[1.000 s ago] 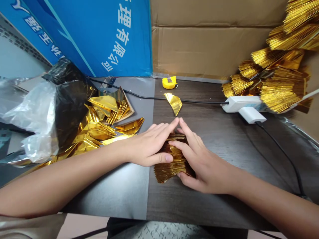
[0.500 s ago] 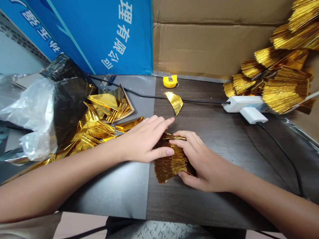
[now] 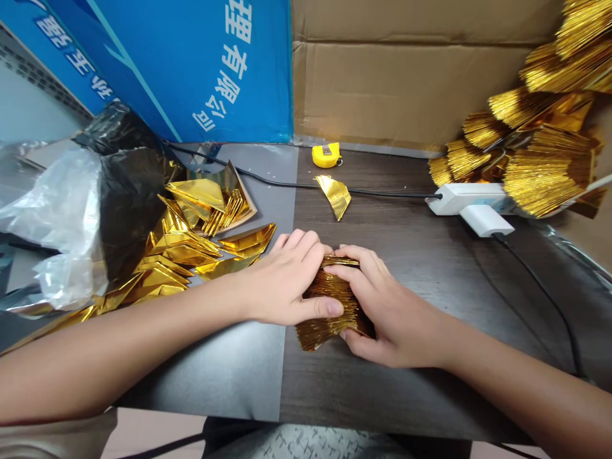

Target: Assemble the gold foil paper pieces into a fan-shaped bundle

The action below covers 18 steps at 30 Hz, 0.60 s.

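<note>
Between my hands, low over the dark table, is a fanned stack of folded gold foil paper (image 3: 329, 322). My right hand (image 3: 382, 306) grips its right side, thumb below and fingers over the top. My left hand (image 3: 299, 280) is wrapped round the left side, fingers curled over the far edge and thumb lying across the folds. Parts of the stack are hidden under both hands. Loose folded gold pieces (image 3: 191, 245) lie in a heap beyond my left forearm. One single gold folded piece (image 3: 336, 196) rests on the table ahead of my hands.
A yellow tape measure (image 3: 326, 154) sits near the cardboard (image 3: 406, 83) at the back. A black cable runs to a white power strip (image 3: 471, 199). Finished-looking gold fans (image 3: 540, 166) pile up at right. Plastic bags (image 3: 71, 217) and a blue box (image 3: 201, 64) stand at left.
My left hand's outstretched fingers have curled down round the stack, and the hand has shifted slightly toward me. My right hand stays nearly still with its grip.
</note>
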Each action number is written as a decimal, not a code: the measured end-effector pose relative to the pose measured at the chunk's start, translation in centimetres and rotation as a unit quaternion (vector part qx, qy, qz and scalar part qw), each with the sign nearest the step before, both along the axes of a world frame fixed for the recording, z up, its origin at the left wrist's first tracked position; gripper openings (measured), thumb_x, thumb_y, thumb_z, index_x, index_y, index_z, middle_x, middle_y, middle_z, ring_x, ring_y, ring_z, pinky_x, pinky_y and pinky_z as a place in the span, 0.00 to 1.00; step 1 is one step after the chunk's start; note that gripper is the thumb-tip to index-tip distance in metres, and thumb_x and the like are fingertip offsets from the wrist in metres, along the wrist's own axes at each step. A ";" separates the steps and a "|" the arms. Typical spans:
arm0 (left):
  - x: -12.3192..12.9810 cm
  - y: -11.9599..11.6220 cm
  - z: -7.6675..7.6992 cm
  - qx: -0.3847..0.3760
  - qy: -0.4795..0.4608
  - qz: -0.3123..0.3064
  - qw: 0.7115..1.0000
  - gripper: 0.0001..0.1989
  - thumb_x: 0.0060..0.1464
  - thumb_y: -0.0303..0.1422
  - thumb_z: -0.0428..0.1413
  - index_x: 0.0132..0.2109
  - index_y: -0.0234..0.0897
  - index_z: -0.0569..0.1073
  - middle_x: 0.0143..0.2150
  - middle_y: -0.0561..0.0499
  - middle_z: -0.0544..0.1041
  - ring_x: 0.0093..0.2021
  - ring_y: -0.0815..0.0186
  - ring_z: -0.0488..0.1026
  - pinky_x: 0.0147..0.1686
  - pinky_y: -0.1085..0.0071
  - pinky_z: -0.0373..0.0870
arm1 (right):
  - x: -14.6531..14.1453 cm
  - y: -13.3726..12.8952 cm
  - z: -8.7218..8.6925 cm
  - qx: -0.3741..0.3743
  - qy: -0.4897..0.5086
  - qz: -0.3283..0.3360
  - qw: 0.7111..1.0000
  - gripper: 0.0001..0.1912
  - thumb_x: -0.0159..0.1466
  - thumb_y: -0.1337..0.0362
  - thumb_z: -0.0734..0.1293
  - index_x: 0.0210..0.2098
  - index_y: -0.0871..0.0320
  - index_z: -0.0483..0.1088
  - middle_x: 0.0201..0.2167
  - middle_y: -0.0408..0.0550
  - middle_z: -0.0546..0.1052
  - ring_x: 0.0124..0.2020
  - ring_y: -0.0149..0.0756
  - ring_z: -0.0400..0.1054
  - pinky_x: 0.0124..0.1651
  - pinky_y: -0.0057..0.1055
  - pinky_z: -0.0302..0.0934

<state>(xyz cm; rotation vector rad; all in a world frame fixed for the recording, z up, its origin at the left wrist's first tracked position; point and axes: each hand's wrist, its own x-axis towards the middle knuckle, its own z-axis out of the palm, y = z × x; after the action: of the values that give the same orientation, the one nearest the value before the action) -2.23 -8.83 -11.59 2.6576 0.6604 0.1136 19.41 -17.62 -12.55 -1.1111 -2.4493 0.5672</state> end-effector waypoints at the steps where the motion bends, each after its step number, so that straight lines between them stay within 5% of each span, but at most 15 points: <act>1: 0.1 0.0 0.0 -0.003 -0.004 0.001 1.000 0.51 0.55 0.69 0.28 0.55 0.29 0.69 0.48 0.38 0.67 0.47 0.52 0.62 0.50 0.49 0.63 | 0.0 0.0 0.0 0.001 -0.001 0.001 1.000 0.34 0.60 0.65 0.67 0.63 0.65 0.56 0.61 0.66 0.59 0.68 0.55 0.48 0.67 0.55 0.54; 6: -0.2 0.6 0.7 -0.016 0.003 -0.016 1.000 0.44 0.61 0.65 0.29 0.54 0.30 0.68 0.49 0.38 0.67 0.47 0.53 0.62 0.50 0.50 0.63 | 0.1 0.0 -0.1 0.006 -0.014 0.004 1.000 0.34 0.60 0.64 0.67 0.63 0.63 0.55 0.64 0.68 0.57 0.70 0.58 0.46 0.65 0.59 0.54; 12: -1.5 3.2 2.1 -0.050 -0.013 -0.074 0.996 0.21 0.72 0.41 0.41 0.58 0.35 0.70 0.51 0.43 0.74 0.52 0.59 0.69 0.55 0.60 0.65 | 0.2 0.0 0.0 0.005 -0.012 0.003 1.000 0.34 0.60 0.64 0.67 0.64 0.60 0.55 0.62 0.67 0.59 0.67 0.60 0.51 0.62 0.60 0.57; 18: -1.6 4.1 1.2 -0.033 -0.061 -0.107 0.992 0.19 0.68 0.41 0.50 0.57 0.34 0.73 0.50 0.42 0.77 0.51 0.60 0.73 0.54 0.63 0.69 | 0.2 0.0 0.0 0.004 -0.015 0.005 1.000 0.34 0.59 0.64 0.68 0.63 0.62 0.55 0.62 0.67 0.58 0.67 0.59 0.50 0.63 0.58 0.56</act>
<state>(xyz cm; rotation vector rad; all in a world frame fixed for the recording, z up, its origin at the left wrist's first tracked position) -3.87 -4.71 -10.40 2.6134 0.3310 0.1879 19.65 -17.60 -12.54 -1.1140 -2.4814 0.5472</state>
